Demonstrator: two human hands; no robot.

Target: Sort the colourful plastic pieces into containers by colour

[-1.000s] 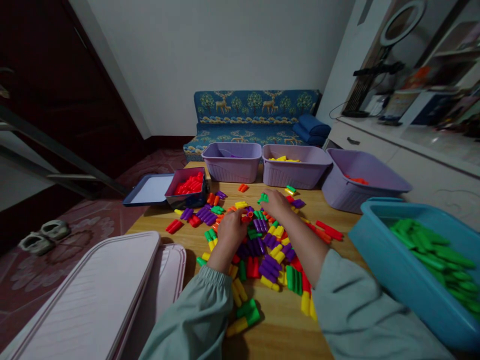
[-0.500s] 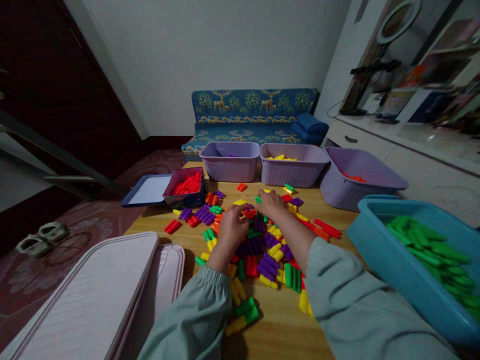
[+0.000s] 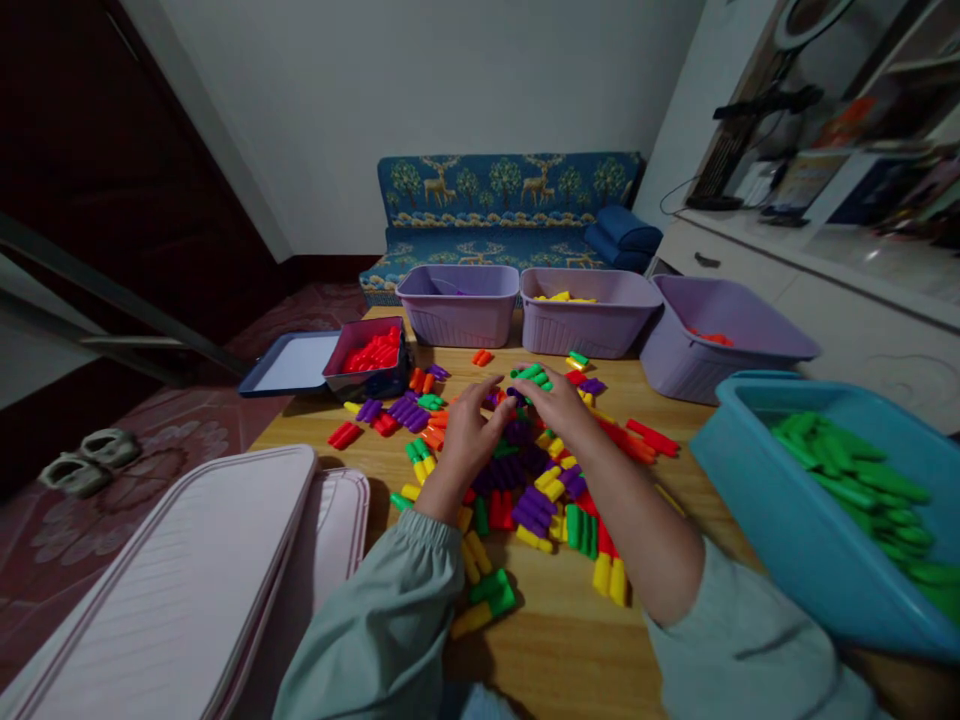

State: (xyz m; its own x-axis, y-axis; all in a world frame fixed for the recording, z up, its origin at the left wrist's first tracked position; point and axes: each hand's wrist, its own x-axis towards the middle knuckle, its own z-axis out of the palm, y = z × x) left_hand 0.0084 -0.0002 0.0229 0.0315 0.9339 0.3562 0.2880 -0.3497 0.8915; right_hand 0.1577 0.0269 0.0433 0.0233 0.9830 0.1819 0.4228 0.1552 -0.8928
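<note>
My right hand (image 3: 555, 402) is closed on a green building block (image 3: 531, 376) made of joined tubes, held just above the pile. My left hand (image 3: 466, 432) is beside it, thumb and forefinger apart and pointing toward the green block. A dark purple block (image 3: 514, 396) lies between the two hands, partly hidden by the fingers. Below them a heap of tube-shaped blocks spreads over the wooden table (image 3: 570, 650). It includes purple blocks (image 3: 534, 510), red blocks (image 3: 502, 510), green blocks (image 3: 583, 530) and yellow blocks (image 3: 610, 578).
Purple bins (image 3: 459, 325) line the table's far side, holding purple, yellow and orange-red blocks. At right stands a teal bin (image 3: 780, 510) of green blocks. A tin (image 3: 367, 385) of red blocks and its lid (image 3: 289, 365) are at left, near stacked pale lids (image 3: 172, 580).
My right hand has come up from the pile with the green block. My left hand's fingers have spread and moved off the red-orange block. The view has shifted slightly.
</note>
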